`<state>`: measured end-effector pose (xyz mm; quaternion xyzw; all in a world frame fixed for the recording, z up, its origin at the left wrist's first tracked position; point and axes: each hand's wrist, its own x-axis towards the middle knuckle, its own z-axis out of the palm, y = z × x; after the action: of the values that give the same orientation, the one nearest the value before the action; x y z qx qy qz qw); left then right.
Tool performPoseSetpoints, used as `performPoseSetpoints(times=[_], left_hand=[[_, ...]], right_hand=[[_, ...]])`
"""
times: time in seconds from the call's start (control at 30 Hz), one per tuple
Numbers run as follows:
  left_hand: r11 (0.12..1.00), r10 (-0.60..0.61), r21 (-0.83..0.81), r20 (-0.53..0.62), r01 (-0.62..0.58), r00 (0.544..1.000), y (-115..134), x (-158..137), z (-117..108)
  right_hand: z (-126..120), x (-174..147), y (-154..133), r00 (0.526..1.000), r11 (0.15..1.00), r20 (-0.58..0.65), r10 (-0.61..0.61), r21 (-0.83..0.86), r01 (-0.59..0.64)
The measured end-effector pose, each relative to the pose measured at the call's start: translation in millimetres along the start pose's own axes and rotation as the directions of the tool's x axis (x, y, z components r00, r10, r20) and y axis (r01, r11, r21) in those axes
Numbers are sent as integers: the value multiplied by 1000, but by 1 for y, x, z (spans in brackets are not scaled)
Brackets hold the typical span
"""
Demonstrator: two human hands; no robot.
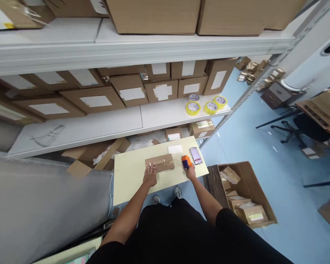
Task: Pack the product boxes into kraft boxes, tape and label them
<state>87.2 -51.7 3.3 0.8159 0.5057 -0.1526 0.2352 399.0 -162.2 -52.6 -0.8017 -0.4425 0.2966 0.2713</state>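
Observation:
A flat brown cardboard box [165, 162], with shiny clear tape across its top, lies on the pale yellow table [129, 183]. My left hand [150, 175] rests on the box's near left part, its fingers stretched out over the cardboard. Near the table's right end, my right hand [190, 171] is closed on the lower end of an orange and dark-blue hand-held device [186, 161]; its exact kind is too small to make out. Just right of it lies a phone [196, 155] with a blurred screen. Behind the box is a white paper slip [175, 149].
Above the table runs a white shelf [112, 123] with labelled cartons [132, 93] and several tape rolls [193, 107]. An open carton [244, 183] holding smaller boxes stands on the floor at right. Another open carton [99, 154] sits behind the table's left end.

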Motion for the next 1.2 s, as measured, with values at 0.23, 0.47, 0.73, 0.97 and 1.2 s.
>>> performPoseSetpoints(times=[0.23, 0.47, 0.73, 0.97, 1.2], left_hand=[[998, -46, -42, 58, 49, 997, 6, 10, 1], [989, -42, -136, 70, 51, 997, 5, 9, -4], [917, -7, -398, -16, 0, 1000, -3, -2, -19], [703, -273, -711, -313, -33, 910, 6, -5, -38], [402, -115, -900, -236, -172, 965, 27, 25, -107]], right_hand=[[-3, -22, -54, 985, 940, 80, -152, 318, 119], [14, 5, -133, 924, 901, 208, -321, 369, 229], [13, 17, -115, 879, 900, 302, -369, 352, 257], [15, 13, -114, 879, 889, 283, -384, 369, 270], [12, 12, -116, 876, 892, 290, -385, 362, 272]])
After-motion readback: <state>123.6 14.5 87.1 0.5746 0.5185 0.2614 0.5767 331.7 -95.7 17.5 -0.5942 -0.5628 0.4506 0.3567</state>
